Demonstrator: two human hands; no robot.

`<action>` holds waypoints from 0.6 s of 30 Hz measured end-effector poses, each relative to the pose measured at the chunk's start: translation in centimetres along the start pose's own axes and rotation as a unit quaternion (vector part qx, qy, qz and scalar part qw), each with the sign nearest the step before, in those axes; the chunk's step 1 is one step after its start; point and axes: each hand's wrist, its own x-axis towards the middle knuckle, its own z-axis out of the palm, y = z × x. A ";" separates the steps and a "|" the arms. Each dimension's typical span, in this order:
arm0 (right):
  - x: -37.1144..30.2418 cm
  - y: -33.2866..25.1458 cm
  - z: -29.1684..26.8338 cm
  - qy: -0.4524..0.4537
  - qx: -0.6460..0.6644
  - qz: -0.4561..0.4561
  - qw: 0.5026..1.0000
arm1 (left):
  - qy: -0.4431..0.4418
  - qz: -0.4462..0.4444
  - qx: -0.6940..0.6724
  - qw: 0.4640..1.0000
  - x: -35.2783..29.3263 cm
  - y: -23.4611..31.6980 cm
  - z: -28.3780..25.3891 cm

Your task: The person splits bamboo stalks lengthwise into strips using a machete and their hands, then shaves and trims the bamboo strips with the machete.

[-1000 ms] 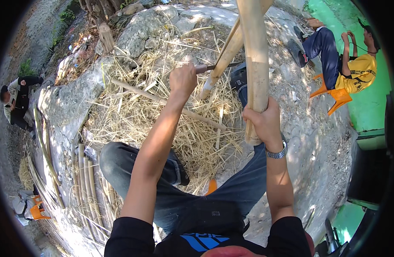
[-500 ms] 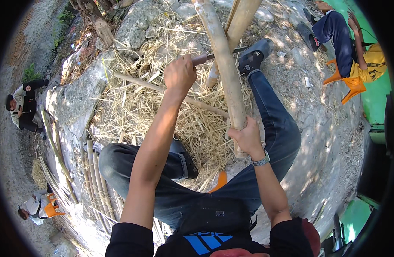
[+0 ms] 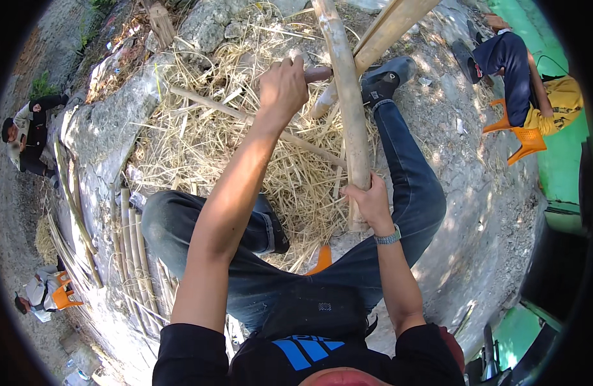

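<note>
My left hand (image 3: 285, 90) is closed round the handle of a knife (image 3: 318, 74), held against the left side of a pale bamboo pole (image 3: 349, 103). Its blade is hidden behind or beside the pole. Nearer to me, my right hand (image 3: 372, 201) grips the pole close to its lower end, between my knees. The pole slants up and away, crossing in front of a thicker split bamboo piece (image 3: 399, 32) at the far side. A thin stick (image 3: 225, 112) lies across the shavings, its right end running toward the pole.
Bamboo shavings (image 3: 296, 174) cover the ground between my legs. Several bamboo poles (image 3: 132, 251) lie at left. Rocks (image 3: 206, 32) and a stump (image 3: 160, 26) stand at the far left. Seated people are at left and at right, one on an orange chair (image 3: 527, 143).
My left hand and the knife have moved farther away and slightly right. The blade that showed past the pole is now out of sight. The pole's far end has shifted right; my right hand keeps its grip.
</note>
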 end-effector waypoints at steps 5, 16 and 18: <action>0.0 -0.2 0.6 0.000 -0.053 -0.014 0.998 | 0.174 0.056 0.082 0.980 0.3 -0.8 1.6; -3.4 -3.7 1.1 0.106 -0.165 -0.098 0.976 | -0.066 -0.052 -0.054 0.995 -0.7 -2.2 -1.0; -3.6 -5.7 0.2 0.146 -0.147 -0.143 0.968 | -0.076 -0.055 -0.039 0.995 -0.1 -1.9 -0.9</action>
